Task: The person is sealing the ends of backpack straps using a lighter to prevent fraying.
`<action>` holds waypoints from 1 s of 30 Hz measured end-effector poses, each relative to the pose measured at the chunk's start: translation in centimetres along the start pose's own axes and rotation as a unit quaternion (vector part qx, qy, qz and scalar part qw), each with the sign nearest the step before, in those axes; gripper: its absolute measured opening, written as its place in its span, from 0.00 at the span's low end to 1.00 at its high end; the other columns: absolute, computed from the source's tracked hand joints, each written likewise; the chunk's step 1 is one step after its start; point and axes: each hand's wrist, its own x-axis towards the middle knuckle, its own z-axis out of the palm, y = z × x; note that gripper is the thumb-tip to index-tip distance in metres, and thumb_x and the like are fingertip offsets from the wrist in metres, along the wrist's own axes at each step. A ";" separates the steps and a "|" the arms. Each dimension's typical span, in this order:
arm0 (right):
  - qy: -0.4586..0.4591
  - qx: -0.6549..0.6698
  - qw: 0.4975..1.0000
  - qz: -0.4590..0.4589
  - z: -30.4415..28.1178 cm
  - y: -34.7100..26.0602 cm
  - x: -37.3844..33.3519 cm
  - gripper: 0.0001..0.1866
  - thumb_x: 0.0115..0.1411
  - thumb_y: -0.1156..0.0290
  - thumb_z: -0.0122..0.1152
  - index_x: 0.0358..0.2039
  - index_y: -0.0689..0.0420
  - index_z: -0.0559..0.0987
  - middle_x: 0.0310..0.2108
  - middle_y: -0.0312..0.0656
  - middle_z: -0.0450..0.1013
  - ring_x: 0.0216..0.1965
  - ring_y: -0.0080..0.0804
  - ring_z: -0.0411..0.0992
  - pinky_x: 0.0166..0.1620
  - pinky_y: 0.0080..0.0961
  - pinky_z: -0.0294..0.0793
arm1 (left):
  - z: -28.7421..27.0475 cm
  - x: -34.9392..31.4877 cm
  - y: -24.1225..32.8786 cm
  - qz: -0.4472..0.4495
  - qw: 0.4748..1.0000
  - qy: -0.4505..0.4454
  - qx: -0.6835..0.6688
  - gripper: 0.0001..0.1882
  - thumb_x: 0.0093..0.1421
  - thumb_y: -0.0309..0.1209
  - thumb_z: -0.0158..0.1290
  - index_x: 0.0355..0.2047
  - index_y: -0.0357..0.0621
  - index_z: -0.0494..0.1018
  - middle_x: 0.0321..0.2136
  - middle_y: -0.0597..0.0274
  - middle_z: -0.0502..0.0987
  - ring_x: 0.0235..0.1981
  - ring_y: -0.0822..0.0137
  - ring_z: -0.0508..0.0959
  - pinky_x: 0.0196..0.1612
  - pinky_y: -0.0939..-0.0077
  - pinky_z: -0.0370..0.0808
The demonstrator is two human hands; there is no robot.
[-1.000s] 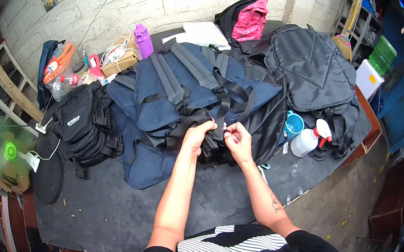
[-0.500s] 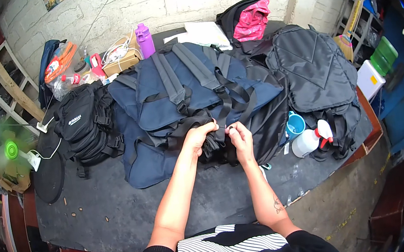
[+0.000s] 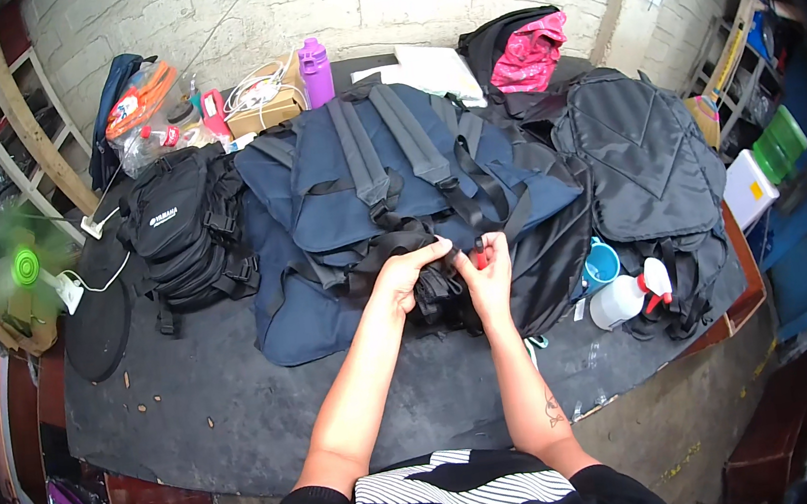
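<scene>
Navy blue backpacks [image 3: 316,197] with grey shoulder straps lie stacked in front of me. At their near edge my left hand [image 3: 407,277] is closed on black webbing straps [image 3: 439,310], thumb pressed on top. My right hand [image 3: 490,282] is beside it, fingers pinched around a small red object [image 3: 481,257] whose kind I cannot make out. Its fingertips are close to the strap by my left thumb; whether they touch it I cannot tell. Most of the strap bundle is hidden behind both hands.
At left are a black bag [image 3: 180,224] and a blurred green fan [image 3: 25,266]. A purple bottle [image 3: 315,73] and a cardboard box [image 3: 268,115] stand at the back. To the right are a black backpack [image 3: 649,156], a blue mug [image 3: 602,262] and a spray bottle [image 3: 620,304].
The red object now shows in my right hand, whose fingers have shifted their grip. My left hand keeps hold of the straps. The whole view has turned slightly.
</scene>
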 end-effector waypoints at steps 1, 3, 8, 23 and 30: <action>0.006 -0.043 0.998 -0.037 0.0 -0.1 -0.2 0.17 0.47 0.77 0.63 0.31 0.58 0.63 0.21 0.30 0.61 0.21 0.16 0.58 0.27 0.14 0.62 | 0.4 -0.2 0.0 0.019 0.999 0.033 0.009 0.08 0.52 0.29 0.57 0.31 0.38 0.75 0.26 0.63 0.77 0.27 0.70 0.77 0.34 0.76 0.75; 0.007 -0.041 0.999 -0.025 -0.4 -0.5 -0.8 0.14 0.48 0.75 0.60 0.31 0.59 0.63 0.20 0.32 0.60 0.22 0.18 0.59 0.28 0.16 0.61 | 0.7 0.4 -1.0 0.054 0.998 0.036 0.027 0.05 0.52 0.26 0.56 0.30 0.39 0.75 0.26 0.64 0.76 0.27 0.72 0.76 0.33 0.78 0.74; -0.014 -0.155 0.987 -0.026 -1.6 -1.1 -1.6 0.09 0.53 0.70 0.56 0.27 0.59 0.66 0.20 0.29 0.58 0.22 0.15 0.55 0.27 0.15 0.57 | 0.4 1.8 -2.8 0.195 0.972 0.083 0.098 0.01 0.52 0.24 0.54 0.26 0.41 0.74 0.24 0.68 0.74 0.26 0.76 0.73 0.31 0.84 0.69; 0.022 -0.230 0.973 -0.029 -0.9 -1.1 -1.5 0.10 0.48 0.70 0.58 0.27 0.58 0.67 0.18 0.40 0.66 0.20 0.30 0.67 0.28 0.25 0.67 | 0.9 1.7 -2.9 0.207 0.965 0.091 0.136 0.02 0.52 0.24 0.53 0.24 0.41 0.73 0.23 0.70 0.73 0.24 0.78 0.71 0.29 0.84 0.68; 0.003 -0.034 0.999 0.005 -1.3 -2.2 -0.8 0.08 0.53 0.73 0.57 0.23 0.62 0.69 0.17 0.28 0.63 0.22 0.12 0.58 0.24 0.15 0.61 | 0.6 0.5 -2.0 0.124 0.986 0.008 0.110 0.14 0.54 0.27 0.53 0.42 0.37 0.71 0.36 0.61 0.75 0.37 0.70 0.75 0.41 0.78 0.72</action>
